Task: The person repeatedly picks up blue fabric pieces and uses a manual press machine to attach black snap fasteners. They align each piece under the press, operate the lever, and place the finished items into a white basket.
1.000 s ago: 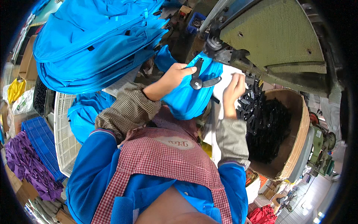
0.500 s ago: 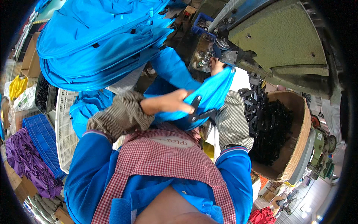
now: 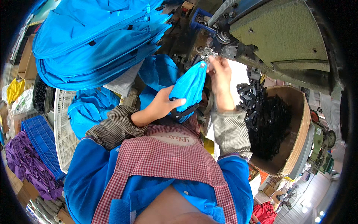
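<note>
My left hand (image 3: 161, 105) is closed on a folded blue fabric piece (image 3: 188, 85), its thumb lying over the cloth. The piece narrows to a tip with a round metal eyelet (image 3: 202, 65). Black plastic strips (image 3: 182, 111) are joined at its lower end, beside my left fingers. Just right of the tip, my right hand (image 3: 221, 76) is raised with fingers bent together; whatever is between them is too small to make out. Its fingertips are by a cluster of small shiny metal parts (image 3: 207, 54), under the head of a green machine (image 3: 279, 37).
A big stack of blue fabric pieces (image 3: 93, 48) rises at the far left. Below it, more blue cloth (image 3: 95, 112) lies in a white plastic basket (image 3: 61, 130). To the right is a cardboard box (image 3: 296, 149) of black plastic strips (image 3: 270, 123). A blue bin (image 3: 201, 18) stands behind.
The fabric piece has swung left and away from the machine head, its eyelet tip now in plain view. My left hand has shifted left with it; my right hand has come out from behind the cloth.
</note>
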Action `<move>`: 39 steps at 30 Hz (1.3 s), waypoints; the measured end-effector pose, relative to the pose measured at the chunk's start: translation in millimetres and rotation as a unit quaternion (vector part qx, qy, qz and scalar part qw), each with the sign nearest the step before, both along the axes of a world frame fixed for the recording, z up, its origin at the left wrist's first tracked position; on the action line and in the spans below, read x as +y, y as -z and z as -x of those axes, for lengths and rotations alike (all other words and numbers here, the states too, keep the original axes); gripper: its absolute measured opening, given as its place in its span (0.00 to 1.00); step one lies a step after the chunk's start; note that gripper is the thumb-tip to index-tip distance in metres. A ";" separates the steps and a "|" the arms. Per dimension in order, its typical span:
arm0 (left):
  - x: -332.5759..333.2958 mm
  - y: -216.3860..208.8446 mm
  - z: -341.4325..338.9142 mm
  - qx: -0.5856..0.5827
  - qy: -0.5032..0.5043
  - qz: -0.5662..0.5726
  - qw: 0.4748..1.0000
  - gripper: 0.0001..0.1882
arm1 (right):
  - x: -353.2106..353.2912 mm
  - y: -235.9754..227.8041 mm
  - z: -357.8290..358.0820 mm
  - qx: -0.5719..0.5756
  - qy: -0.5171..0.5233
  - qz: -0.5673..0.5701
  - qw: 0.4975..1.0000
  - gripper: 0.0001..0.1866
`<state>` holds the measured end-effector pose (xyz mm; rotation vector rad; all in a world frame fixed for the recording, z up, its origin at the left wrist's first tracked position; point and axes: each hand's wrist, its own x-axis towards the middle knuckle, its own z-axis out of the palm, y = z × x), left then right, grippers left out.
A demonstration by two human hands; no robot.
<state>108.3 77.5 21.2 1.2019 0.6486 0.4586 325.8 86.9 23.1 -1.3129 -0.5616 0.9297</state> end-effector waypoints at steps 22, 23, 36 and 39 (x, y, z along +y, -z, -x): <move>121.9 -11.7 -82.2 -0.027 0.102 -0.065 0.992 0.19 | -19.9 -18.9 -11.0 0.014 -0.075 0.040 0.996 0.13; 127.6 -25.1 -87.2 0.023 0.094 -0.037 0.995 0.16 | -8.7 -16.0 -18.8 0.025 -0.085 0.036 0.995 0.12; 124.2 -6.0 -98.1 -0.034 0.005 0.033 0.999 0.11 | 14.7 10.2 -25.8 0.019 -0.062 0.055 0.996 0.11; 121.8 -4.1 -99.4 -0.040 0.012 0.116 0.992 0.12 | 7.1 24.8 -30.4 0.006 -0.053 0.076 0.996 0.12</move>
